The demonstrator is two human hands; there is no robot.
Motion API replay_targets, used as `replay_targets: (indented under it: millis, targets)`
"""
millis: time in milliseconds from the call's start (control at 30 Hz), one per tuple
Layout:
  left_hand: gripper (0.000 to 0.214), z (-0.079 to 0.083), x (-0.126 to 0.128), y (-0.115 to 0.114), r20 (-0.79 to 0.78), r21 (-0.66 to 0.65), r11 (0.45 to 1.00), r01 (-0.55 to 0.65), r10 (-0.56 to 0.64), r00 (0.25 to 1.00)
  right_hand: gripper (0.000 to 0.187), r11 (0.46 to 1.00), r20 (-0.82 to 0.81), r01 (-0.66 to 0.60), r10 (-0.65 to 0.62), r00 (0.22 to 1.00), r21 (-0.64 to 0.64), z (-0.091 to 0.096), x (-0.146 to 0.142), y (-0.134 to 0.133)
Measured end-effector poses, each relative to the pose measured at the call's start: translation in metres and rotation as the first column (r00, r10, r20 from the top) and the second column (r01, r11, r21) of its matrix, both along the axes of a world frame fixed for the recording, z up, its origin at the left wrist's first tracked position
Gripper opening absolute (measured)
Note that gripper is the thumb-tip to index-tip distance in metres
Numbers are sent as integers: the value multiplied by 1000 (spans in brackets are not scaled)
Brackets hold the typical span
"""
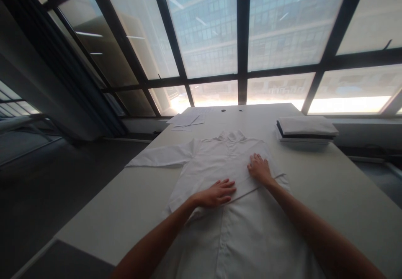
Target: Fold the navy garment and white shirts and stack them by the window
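Observation:
A white long-sleeved collared shirt (241,224) lies front up on the table, its collar at the far end and its lower part running towards me. One sleeve (163,155) stretches out to the left. The other sleeve (245,180) is folded across the chest. My left hand (216,193) rests flat on the folded sleeve near its lower edge, fingers spread to the right. Further up and to the right, my right hand (259,168) presses on the same sleeve with its fingers spread. Neither hand grasps the cloth.
A white table (125,212) carries the shirt. Folded white and dark garments (307,128) are stacked at the back right. Loose paper sheets (188,119) lie at the back left. Large dark-framed windows (201,28) stand behind the table, with a dark curtain (72,70) to the left.

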State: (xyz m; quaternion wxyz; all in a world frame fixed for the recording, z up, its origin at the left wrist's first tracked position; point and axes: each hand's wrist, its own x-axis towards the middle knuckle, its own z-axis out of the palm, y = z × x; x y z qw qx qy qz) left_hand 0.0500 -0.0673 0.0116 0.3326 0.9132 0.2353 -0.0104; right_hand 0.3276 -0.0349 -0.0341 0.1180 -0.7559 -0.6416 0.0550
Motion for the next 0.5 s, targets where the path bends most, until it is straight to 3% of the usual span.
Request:
replay_targets:
  millis: [67, 100, 200, 267, 333, 400, 500]
  targets:
    - [50, 13, 1, 25, 28, -99, 994, 51, -48, 998, 52, 999, -5, 9, -9, 1000, -34, 5, -4, 8]
    - [48, 18, 5, 40, 51, -132, 991, 24, -18, 999, 52, 999, -11, 11, -11, 1000, -36, 8, -6, 13]
    - [41, 25, 29, 87, 205, -127, 971, -202, 225, 953, 54, 999, -42, 38, -37, 998, 19, 13, -15, 33]
    - [33, 24, 53, 116, 335, -133, 907, -401, 422, 843, 57, 995, -74, 58, -52, 996, 77, 14, -22, 49]
    - [26, 19, 78, 142, 450, -212, 808, -550, 580, 679, 57, 988, -119, 58, -41, 992, 142, 15, -29, 65]
    - [26, 12, 99, 164, 512, -265, 748, -609, 644, 568, 56, 976, -176, 54, -17, 984, 213, 15, -34, 80]
    - [28, 2, 119, 188, 572, -307, 696, -649, 680, 459, 57, 954, -262, 90, -13, 965, 285, 16, -37, 99]
